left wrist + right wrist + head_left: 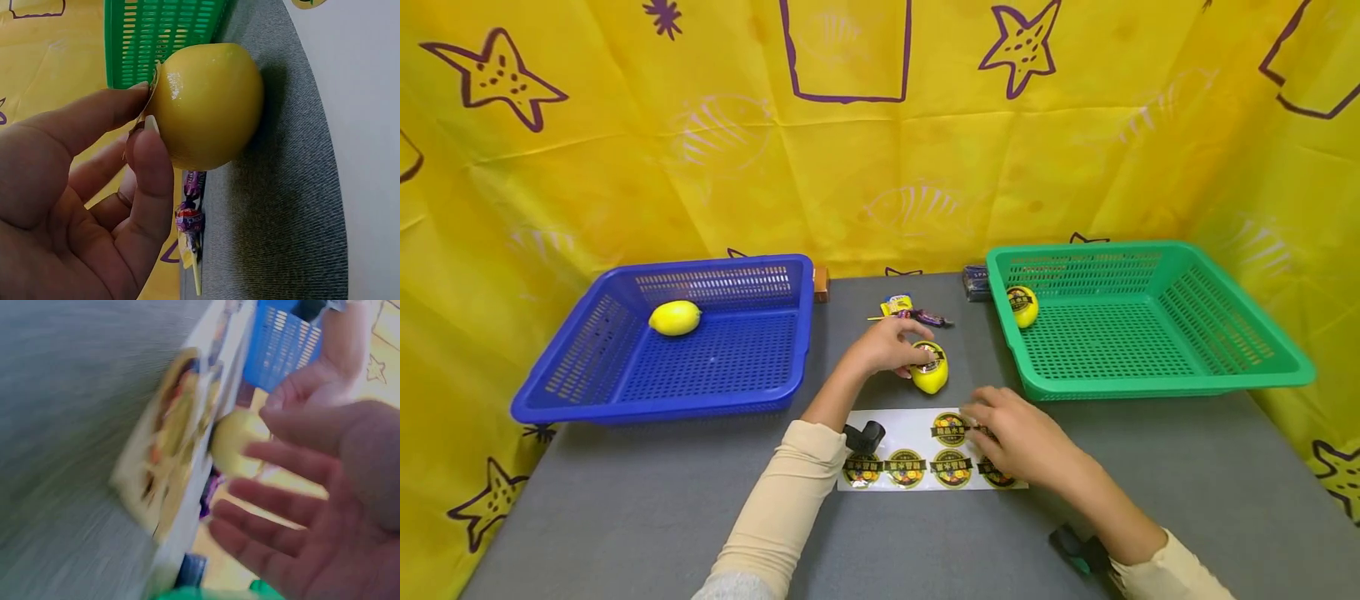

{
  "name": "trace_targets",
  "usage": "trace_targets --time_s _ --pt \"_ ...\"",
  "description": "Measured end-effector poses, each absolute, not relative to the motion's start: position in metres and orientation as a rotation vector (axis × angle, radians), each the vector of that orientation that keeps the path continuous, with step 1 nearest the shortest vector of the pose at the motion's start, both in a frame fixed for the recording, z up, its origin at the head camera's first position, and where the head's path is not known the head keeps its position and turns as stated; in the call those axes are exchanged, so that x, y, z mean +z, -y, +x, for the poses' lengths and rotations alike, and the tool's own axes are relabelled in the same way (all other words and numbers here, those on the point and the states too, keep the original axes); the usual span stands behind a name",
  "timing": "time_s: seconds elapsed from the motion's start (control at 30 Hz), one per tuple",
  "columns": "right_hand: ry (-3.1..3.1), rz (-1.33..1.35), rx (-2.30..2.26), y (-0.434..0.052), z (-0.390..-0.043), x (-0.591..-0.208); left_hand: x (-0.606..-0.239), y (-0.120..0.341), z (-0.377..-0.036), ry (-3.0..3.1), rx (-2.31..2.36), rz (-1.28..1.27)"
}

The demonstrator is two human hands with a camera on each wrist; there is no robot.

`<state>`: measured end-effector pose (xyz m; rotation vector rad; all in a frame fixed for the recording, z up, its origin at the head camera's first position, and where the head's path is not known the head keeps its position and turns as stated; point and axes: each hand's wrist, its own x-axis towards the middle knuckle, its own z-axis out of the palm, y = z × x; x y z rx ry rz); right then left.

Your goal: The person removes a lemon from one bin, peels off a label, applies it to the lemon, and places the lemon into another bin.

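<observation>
My left hand point(886, 346) pinches a round gold-and-black sticker point(934, 357) between thumb and fingertips, at the face of a yellow lemon point(212, 106). In the left wrist view the sticker's edge stands out slightly from the lemon's skin; how much of it sticks there, I cannot tell. My right hand point(1022, 437) is over the right part of a white sticker sheet point(895, 421), with its fingers extended and slightly spread. Blurred in the right wrist view, this hand point(325, 506) shows nothing in its grasp. Several round stickers point(951, 468) lie on the sheet, some partly covered.
At the left a blue basket point(662, 410) holds one lemon point(675, 317). A green basket point(1150, 385) at the right has a stickered lemon point(1022, 307) by its left wall. Behind the left hand lie wrapped lollipops point(928, 317) and a yellow packet point(897, 304). A dark box point(977, 283) adjoins the green basket.
</observation>
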<state>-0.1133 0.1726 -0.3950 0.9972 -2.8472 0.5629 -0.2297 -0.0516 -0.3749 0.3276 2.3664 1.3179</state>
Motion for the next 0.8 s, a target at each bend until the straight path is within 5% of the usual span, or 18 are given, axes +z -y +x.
trace_targets --time_s 0.4,0.8 --pt "2.896 0.177 1.674 -0.13 -0.193 -0.402 -0.387 0.056 -0.229 -2.365 1.377 0.419" --pt "2.952 0.12 1.824 -0.132 -0.207 -0.396 -0.386 0.054 -0.231 -2.399 1.358 0.455"
